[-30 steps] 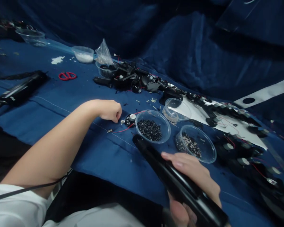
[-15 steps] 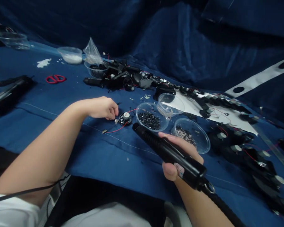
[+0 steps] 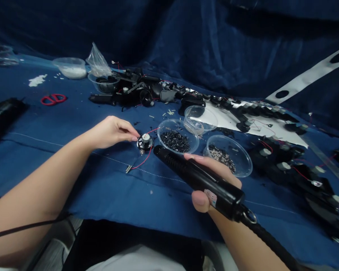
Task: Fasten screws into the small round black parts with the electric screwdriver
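My left hand [image 3: 113, 131] reaches in from the left, its fingertips pinching the edge of a small round black speaker [image 3: 144, 141] with a white centre. Red wires run from the speaker, one ending in a small metal tab [image 3: 128, 169] on the cloth. My right hand [image 3: 217, 169] is wrapped around a black electric screwdriver [image 3: 203, 184], whose tip points left towards the speaker and whose cord trails off at the bottom. Just beyond that tip stands a clear bowl of black screws [image 3: 169, 122].
Blue cloth [image 3: 101, 199] covers the work surface. A clear bowl of grey screws [image 3: 228, 138] sits behind my right hand. Heaps of black parts [image 3: 135, 90] lie at the back, more wired units [image 3: 288, 177] at right, and red scissors [image 3: 53, 99] at left.
My left hand has closed on the speaker and turned it. My right hand has lifted the screwdriver and shifted its grip. The whole scene has slid left as my head turned.
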A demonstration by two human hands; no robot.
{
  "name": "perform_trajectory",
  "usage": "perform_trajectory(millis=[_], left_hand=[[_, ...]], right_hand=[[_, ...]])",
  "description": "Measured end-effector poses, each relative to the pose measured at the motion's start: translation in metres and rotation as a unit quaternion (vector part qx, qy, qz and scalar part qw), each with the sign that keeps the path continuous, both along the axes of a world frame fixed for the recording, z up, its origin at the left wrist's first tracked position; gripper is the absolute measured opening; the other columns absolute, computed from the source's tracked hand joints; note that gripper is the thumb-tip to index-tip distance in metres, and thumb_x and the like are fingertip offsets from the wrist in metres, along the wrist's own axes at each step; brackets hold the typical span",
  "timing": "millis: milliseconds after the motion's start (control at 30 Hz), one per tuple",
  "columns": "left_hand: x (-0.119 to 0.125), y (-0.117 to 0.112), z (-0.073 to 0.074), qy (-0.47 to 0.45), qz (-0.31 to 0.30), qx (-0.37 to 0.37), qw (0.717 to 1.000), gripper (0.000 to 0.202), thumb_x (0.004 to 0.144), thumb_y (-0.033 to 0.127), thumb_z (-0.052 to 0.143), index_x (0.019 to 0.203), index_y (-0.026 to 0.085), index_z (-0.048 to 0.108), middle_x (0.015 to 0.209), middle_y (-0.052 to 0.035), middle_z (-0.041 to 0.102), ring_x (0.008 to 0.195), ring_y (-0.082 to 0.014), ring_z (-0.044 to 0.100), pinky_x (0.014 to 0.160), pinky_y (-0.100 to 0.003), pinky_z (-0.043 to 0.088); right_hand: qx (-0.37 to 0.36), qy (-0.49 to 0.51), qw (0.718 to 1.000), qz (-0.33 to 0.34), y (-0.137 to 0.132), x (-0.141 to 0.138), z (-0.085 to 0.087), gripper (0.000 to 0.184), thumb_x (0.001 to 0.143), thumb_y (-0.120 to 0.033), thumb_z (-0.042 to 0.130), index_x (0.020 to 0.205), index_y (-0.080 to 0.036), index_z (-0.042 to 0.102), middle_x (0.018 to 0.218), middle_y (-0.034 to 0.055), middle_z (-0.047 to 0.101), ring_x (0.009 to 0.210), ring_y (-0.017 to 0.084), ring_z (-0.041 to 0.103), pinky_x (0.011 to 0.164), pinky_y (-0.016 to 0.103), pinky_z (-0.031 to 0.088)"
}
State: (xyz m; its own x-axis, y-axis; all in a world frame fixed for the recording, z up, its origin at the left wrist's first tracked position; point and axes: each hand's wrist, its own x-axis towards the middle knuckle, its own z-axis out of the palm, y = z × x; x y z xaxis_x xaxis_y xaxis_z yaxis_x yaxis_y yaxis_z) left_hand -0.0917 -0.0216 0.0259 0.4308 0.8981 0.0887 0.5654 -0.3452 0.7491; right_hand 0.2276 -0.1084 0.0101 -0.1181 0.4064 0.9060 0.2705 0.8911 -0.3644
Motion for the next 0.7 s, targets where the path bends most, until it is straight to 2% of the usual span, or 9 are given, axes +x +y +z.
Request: perform_trajectory(millis=[200,333,400,500,600,700], left_hand=[[0.005,-0.006,-0.003,0.027,-0.073,0.070,0.994,0.024,0.091,0.043,0.069,0.099,0.027,0.084,0.102,-0.0038,0.081,0.091,-0.0195,0.076,0.087,-0.031,0.061],[0.011,-0.011,-0.006,0.035,-0.042,0.120,0.991,0.023,0.091,0.039,0.070,0.106,0.025,0.082,0.095,-0.0024,0.082,0.085,-0.0172,0.076,0.083,-0.028,0.060],[0.013,-0.013,-0.006,0.052,-0.030,0.160,0.985,0.020,0.092,0.038,0.070,0.102,0.025,0.081,0.090,-0.0015,0.081,0.081,-0.0160,0.076,0.081,-0.026,0.059],[0.014,-0.013,-0.006,0.078,-0.060,0.211,0.973,0.020,0.096,0.035,0.064,0.093,0.023,0.080,0.092,-0.0022,0.081,0.083,-0.0158,0.075,0.081,-0.027,0.056],[0.015,-0.011,-0.007,0.086,-0.087,0.224,0.967,0.022,0.098,0.032,0.061,0.090,0.023,0.079,0.098,-0.0036,0.079,0.090,-0.0173,0.073,0.086,-0.029,0.056],[0.016,-0.010,-0.009,0.099,-0.089,0.217,0.967,0.020,0.097,0.030,0.060,0.090,0.022,0.078,0.101,-0.0044,0.078,0.095,-0.0182,0.071,0.091,-0.031,0.055]], right_hand=[[-0.024,0.037,0.999,-0.010,-0.001,-0.003,-0.005,0.051,0.084,-0.051,0.070,0.123,-0.019,0.073,0.100,0.0097,0.081,0.084,0.028,0.081,0.072,0.043,0.069],[-0.024,0.034,0.999,-0.019,-0.004,-0.003,-0.006,0.050,0.085,-0.053,0.071,0.123,-0.021,0.074,0.100,0.0079,0.081,0.086,0.028,0.081,0.072,0.043,0.069],[-0.023,0.031,0.999,-0.031,-0.004,-0.004,-0.004,0.051,0.085,-0.056,0.070,0.123,-0.022,0.074,0.100,0.0072,0.081,0.085,0.028,0.081,0.071,0.043,0.069],[-0.021,0.026,0.999,-0.034,-0.005,-0.005,-0.002,0.053,0.085,-0.059,0.070,0.124,-0.023,0.073,0.100,0.0073,0.081,0.085,0.027,0.081,0.070,0.042,0.069],[-0.018,0.023,0.999,-0.035,-0.004,-0.006,0.000,0.052,0.086,-0.059,0.069,0.124,-0.024,0.073,0.100,0.0062,0.082,0.084,0.026,0.081,0.068,0.040,0.069],[-0.011,0.030,0.999,-0.030,-0.001,-0.008,0.001,0.049,0.086,-0.054,0.069,0.123,-0.024,0.074,0.098,0.0062,0.082,0.083,0.025,0.081,0.065,0.037,0.069]])
